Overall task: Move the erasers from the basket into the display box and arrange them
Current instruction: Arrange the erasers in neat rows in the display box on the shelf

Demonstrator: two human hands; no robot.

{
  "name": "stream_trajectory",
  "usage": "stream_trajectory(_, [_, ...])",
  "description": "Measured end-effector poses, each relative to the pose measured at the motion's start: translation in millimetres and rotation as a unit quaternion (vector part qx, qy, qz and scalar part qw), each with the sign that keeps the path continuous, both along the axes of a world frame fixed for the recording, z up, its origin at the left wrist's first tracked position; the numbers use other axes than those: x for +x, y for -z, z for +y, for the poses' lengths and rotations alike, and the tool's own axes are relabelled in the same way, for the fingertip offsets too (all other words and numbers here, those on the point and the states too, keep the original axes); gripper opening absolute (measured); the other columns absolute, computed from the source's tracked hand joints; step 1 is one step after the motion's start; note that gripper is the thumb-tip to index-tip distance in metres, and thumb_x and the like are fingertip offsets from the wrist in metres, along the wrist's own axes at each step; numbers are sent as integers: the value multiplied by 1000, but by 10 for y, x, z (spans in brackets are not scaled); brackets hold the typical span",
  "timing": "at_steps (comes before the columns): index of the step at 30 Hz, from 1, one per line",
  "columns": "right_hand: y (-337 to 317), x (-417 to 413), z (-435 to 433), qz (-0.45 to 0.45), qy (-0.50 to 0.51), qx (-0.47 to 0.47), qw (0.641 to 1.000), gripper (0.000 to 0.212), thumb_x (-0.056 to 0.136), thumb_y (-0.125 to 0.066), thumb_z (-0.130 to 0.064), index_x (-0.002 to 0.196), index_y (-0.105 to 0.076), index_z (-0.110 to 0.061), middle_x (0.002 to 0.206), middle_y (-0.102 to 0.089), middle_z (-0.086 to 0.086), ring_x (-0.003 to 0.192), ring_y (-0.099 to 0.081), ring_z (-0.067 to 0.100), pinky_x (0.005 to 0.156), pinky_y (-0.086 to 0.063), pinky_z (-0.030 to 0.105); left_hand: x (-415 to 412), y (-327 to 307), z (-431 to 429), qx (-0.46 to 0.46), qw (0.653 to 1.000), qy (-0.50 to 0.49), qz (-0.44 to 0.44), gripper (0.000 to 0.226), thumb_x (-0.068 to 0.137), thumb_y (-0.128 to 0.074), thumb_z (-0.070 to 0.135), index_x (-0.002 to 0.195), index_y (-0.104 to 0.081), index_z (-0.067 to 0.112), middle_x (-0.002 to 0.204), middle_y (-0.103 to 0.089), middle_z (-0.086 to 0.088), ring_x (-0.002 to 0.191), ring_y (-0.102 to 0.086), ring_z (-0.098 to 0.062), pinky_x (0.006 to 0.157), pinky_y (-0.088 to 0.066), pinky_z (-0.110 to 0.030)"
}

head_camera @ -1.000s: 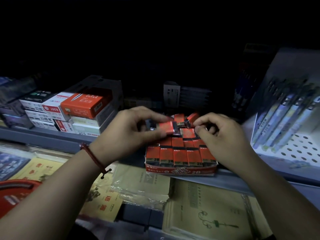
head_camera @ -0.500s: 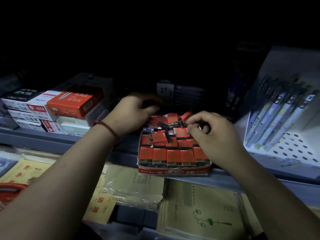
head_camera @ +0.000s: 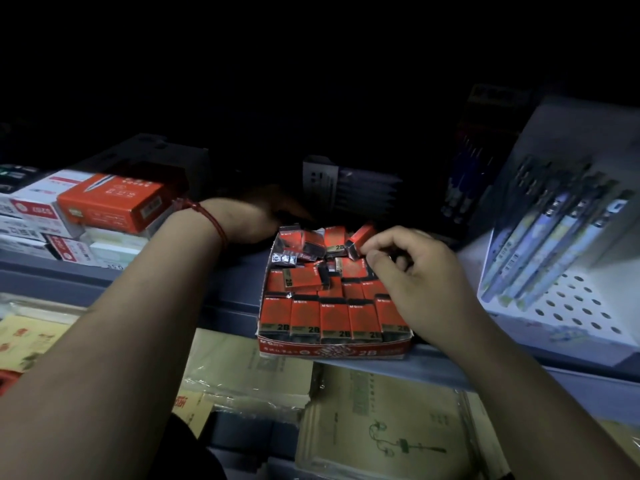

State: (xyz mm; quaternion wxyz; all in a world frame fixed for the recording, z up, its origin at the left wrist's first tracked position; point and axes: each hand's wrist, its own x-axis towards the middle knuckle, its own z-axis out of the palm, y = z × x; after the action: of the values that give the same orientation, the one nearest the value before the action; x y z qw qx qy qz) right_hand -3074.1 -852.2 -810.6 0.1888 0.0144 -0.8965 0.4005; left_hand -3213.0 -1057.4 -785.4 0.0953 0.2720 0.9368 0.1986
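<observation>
Nearest, on the lower shelf, lie tan notebooks [head_camera: 388,431] in clear wrap, one with a small plant drawing. Above them, on the blue shelf edge [head_camera: 450,368], sits the red display box [head_camera: 332,351] marked "2B" on its front. Inside, a neat front row of red erasers [head_camera: 334,318] shows "2B" labels; behind it more erasers lie jumbled. The right hand [head_camera: 412,275] rests over the box's right side, fingers curled together, tips touching a tilted eraser [head_camera: 360,237]. The left hand [head_camera: 252,220], with a red string bracelet [head_camera: 211,216], reaches behind the box; I cannot tell its grip. Far left are stacked boxes [head_camera: 104,206]; right, a pen rack [head_camera: 554,237].
</observation>
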Motion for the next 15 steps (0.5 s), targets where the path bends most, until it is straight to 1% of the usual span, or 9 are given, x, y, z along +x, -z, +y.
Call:
stream_trajectory(2, [-4,-2,-9,0,0,4,1000,13,96,-62,-21,93,-72,-28,83,-54,-16,69,-51,-6,62,-38,6,37,19,-38,-10,1000,0,6,43,102,-51,2,138,-61,23,147,-55,-3,138,-49,-22,110,-34,-24])
stream_trajectory(4, [-4,-6,-6,-3,-2,7,1000,13,96,-62,-22,92,-72,-29,84,-55,-15,69,-51,-6,61,-37,6,87,25,-61,-10,999,8,31,41,103,-53,10,142,-57,22,151,-52,-4,140,-46,-23,108,-30,-20])
stream_trajectory(6, [-5,-2,-1,-7,-4,5,1000,13,96,-61,-22,92,-71,-29,85,-55,-15,69,-51,-4,60,-38,7,157,21,-74,-29,998,17,62,45,104,-51,14,148,-48,18,158,-42,-6,145,-39,-24,107,-25,-16])
stream_trajectory(8, [-4,8,1,-5,-5,10,1000,13,96,-61,-22,92,-71,-29,87,-56,-14,70,-51,-4,62,-39,8,217,31,-93,-47,995,11,86,47,105,-47,14,152,-42,16,163,-33,-6,148,-34,-25,108,-23,-17])
stream_trajectory(9, [-2,12,4,-3,-5,14,1000,13,96,-61,-22,93,-71,-29,88,-56,-14,71,-51,-4,63,-39,8,229,52,-101,-45,995,7,92,48,105,-47,15,152,-42,16,164,-32,-7,147,-35,-26,109,-25,-19])
stream_trajectory(10, [-2,19,1,1,-5,17,1000,13,96,-61,-22,93,-71,-29,87,-56,-15,72,-51,-5,63,-39,8,244,74,-114,-41,994,-2,100,47,105,-48,17,152,-43,16,162,-35,-9,145,-38,-28,109,-29,-23])
stream_trajectory(12, [0,26,2,0,-6,20,1000,13,97,-60,-22,94,-71,-29,86,-55,-15,74,-51,-6,64,-37,6,257,142,-150,-33,993,-42,108,46,105,-50,22,149,-47,14,152,-48,-15,136,-48,-32,104,-37,-30])
stream_trajectory(14, [7,22,12,-7,-8,18,1000,13,97,-60,-22,94,-71,-29,87,-54,-15,75,-50,-6,64,-38,6,281,207,-206,19,989,-71,125,41,103,-54,21,142,-54,9,139,-60,-19,127,-56,-36,98,-42,-32])
stream_trajectory(15, [10,22,13,-6,-9,16,1000,13,97,-60,-23,93,-71,-30,87,-55,-15,75,-51,-5,63,-38,8,309,218,-242,61,985,-81,142,38,102,-56,19,139,-58,9,134,-64,-18,124,-59,-35,95,-42,-30])
